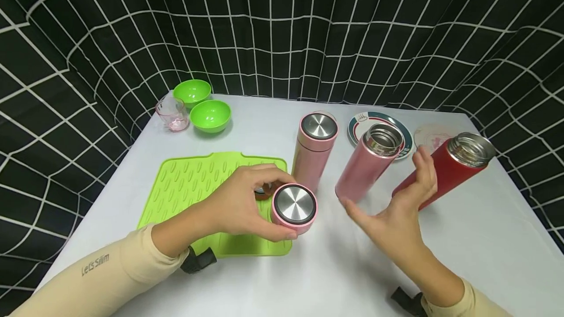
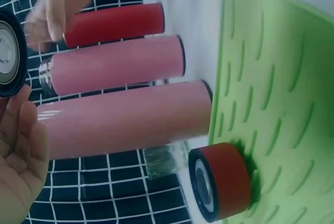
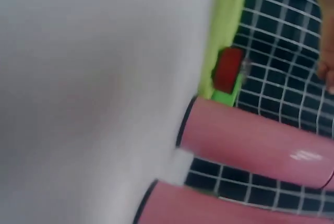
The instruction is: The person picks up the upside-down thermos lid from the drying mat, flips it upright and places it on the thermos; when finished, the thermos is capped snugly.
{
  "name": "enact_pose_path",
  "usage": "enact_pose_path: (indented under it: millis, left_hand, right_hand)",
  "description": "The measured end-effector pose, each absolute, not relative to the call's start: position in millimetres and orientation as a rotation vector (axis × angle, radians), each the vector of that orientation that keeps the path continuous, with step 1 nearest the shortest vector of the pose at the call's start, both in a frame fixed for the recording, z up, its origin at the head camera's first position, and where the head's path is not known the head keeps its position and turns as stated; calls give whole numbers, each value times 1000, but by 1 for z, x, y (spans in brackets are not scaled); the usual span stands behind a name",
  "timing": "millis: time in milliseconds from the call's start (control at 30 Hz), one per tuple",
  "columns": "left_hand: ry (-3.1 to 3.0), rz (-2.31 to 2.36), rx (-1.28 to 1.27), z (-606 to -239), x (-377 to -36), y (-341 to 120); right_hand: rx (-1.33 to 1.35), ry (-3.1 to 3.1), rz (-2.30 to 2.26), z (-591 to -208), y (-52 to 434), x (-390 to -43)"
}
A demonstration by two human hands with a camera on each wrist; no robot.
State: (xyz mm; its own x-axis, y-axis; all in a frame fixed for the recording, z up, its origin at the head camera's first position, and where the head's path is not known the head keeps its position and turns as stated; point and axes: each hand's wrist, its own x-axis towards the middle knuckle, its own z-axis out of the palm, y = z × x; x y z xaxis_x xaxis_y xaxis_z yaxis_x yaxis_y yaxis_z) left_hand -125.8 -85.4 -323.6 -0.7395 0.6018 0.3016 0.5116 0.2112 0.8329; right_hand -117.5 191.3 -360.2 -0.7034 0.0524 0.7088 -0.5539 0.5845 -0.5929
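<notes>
- The left hand point(image 1: 240, 204) curled its fingers round a pink lid point(image 1: 294, 208), holding it over the near right corner of the green mat point(image 1: 189, 185).
- The right hand point(image 1: 396, 209) hovered spread and empty, fingers relaxed, between the open pink flask point(image 1: 367, 160) and the red flask point(image 1: 445, 170).
- A capped pink flask point(image 1: 314, 150) stood at 12 o'clock from the held lid, just beside it.
- A red lid point(image 2: 222, 179) lay on the mat, probably on its side; the wrist view was blurred.
- Two green bowls point(image 1: 210, 115) and a pink cup point(image 1: 173, 113) sat at 10 o'clock on the tabletop point(image 1: 308, 278).
</notes>
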Motion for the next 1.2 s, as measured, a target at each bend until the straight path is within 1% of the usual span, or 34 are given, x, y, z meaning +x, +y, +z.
enact_pose_path:
  millis: [67, 133, 233, 367, 467, 633, 733, 933, 1200]
  left_hand:
    - [2387, 1582, 1102, -321, -126, -86]
    - [2406, 1579, 1126, -317, -127, -86]
    - [2414, 1584, 1186, -314, -129, -84]
    - [2420, 1589, 1257, -312, -134, -82]
    - [2444, 1607, 1251, -309, -136, -79]
    - [2492, 1678, 1240, -298, -137, -67]
    - [2507, 1690, 1289, -292, -139, -54]
    - [2544, 1598, 1347, -291, -142, -33]
    - [2633, 1410, 1367, -296, -145, -21]
  right_hand:
    - [164, -2267, 1372, -363, 201, -127]
    - [-8, -2415, 1600, -365, 210, -139]
    - [-87, -2615, 1713, -374, 221, -156]
    - [13, -2748, 1568, -389, 229, -159]
    - [196, -2778, 1486, -392, 228, -150]
    - [624, -2703, 1700, -394, 212, -128]
    - [786, -2631, 1816, -396, 198, -118]
    - [864, -2570, 1887, -401, 184, -111]
    - [876, -2583, 1780, -403, 185, -114]
